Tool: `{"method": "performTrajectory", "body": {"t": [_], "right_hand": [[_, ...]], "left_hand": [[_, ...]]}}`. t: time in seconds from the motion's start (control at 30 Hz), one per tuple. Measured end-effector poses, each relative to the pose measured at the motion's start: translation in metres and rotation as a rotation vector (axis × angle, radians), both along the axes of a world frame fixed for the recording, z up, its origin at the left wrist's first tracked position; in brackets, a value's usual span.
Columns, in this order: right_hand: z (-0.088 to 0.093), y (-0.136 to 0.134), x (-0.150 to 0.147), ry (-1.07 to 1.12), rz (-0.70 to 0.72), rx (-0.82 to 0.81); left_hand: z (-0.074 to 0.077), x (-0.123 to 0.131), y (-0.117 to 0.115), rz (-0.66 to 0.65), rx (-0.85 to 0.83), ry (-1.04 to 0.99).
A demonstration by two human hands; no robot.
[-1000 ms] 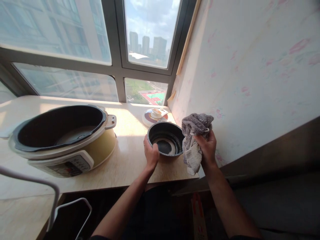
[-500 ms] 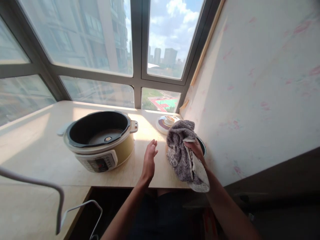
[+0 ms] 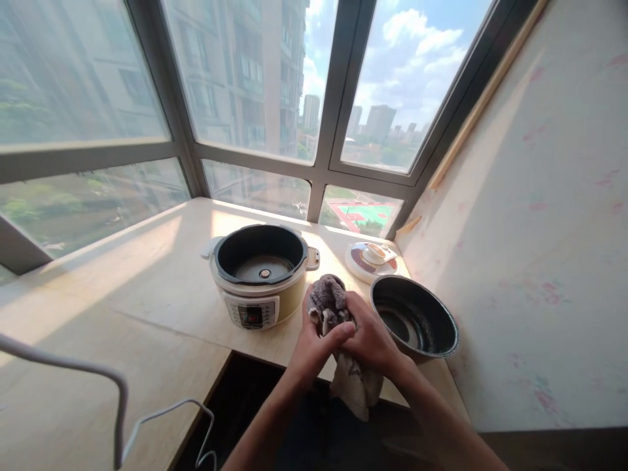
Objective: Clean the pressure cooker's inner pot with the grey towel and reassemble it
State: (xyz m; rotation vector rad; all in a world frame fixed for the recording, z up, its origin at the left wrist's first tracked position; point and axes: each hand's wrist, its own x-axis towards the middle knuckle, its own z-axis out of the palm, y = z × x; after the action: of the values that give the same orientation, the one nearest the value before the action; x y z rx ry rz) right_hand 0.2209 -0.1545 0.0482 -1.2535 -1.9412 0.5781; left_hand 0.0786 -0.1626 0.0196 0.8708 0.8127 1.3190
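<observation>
A bunched grey towel (image 3: 328,294) is squeezed between my two hands in front of the counter edge, its pale end hanging down. My left hand (image 3: 314,343) wraps it from the left, the thumb crossing over the front. From the other side my right hand (image 3: 370,333) grips it with closed fingers. Left of the hands stands an electric pressure cooker (image 3: 289,304) with no lid on and a dark hollow inside. Close to my right hand sits a black inner pot (image 3: 417,314), its inside bare. The cooker's lid (image 3: 370,261) lies behind that pot.
The pale wooden counter (image 3: 161,288) runs along the windows. A white patterned wall (image 3: 530,261) borders it on the right. At lower left, a white bent rod or cable (image 3: 115,379) crosses over the counter edge.
My left hand has closed on the towel, which my right hand alone held before. The towel has moved left off the inner pot, uncovering it. The view has turned left.
</observation>
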Motion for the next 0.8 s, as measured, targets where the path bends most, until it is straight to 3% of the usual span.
{"method": "performTrajectory", "body": {"t": [0.1,0.3,0.5,0.6,0.8], "right_hand": [[-0.01,-0.001,-0.008,-0.099,0.108,0.002],[-0.049,-0.001,0.001,-0.12,0.203,-0.103],[-0.095,-0.007,0.026,-0.025,0.119,-0.112],[-0.119,-0.012,0.039,0.051,0.027,-0.127],[-0.163,-0.018,0.058,0.223,-0.175,-0.223]], "left_hand": [[-0.012,0.006,0.006,0.115,-0.124,-0.067],[-0.043,0.008,0.01,0.275,-0.331,-0.206],[-0.074,0.011,0.01,0.449,-0.375,-0.245],[-0.075,0.015,0.009,0.492,-0.357,-0.226],[-0.059,0.015,0.016,0.498,-0.343,-0.286]]}}
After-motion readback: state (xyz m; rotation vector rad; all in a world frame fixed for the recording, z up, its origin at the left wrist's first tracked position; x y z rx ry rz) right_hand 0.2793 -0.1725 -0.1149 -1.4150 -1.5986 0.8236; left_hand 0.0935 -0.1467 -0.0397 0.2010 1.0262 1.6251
